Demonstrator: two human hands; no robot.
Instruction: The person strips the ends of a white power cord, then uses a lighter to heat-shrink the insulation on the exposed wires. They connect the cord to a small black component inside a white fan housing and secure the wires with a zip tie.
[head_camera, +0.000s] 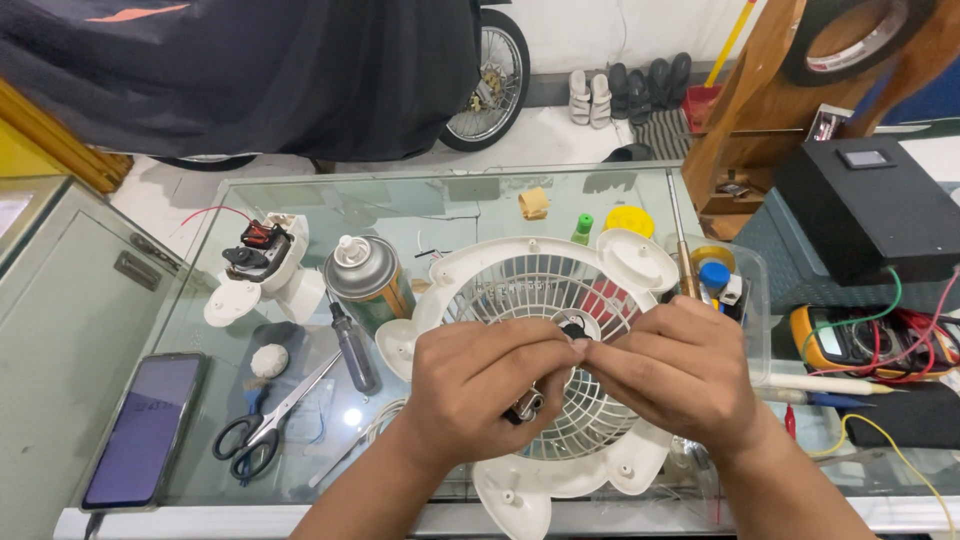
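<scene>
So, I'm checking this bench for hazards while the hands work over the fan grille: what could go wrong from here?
1. The small black part is pinched only by fingertips of both hands, left hand and right hand; a slip could drop it through the grille.
2. The spray can stands close to the left hand; an elbow could tip it.
3. The scissors lie partly open beside the left forearm.
</scene>
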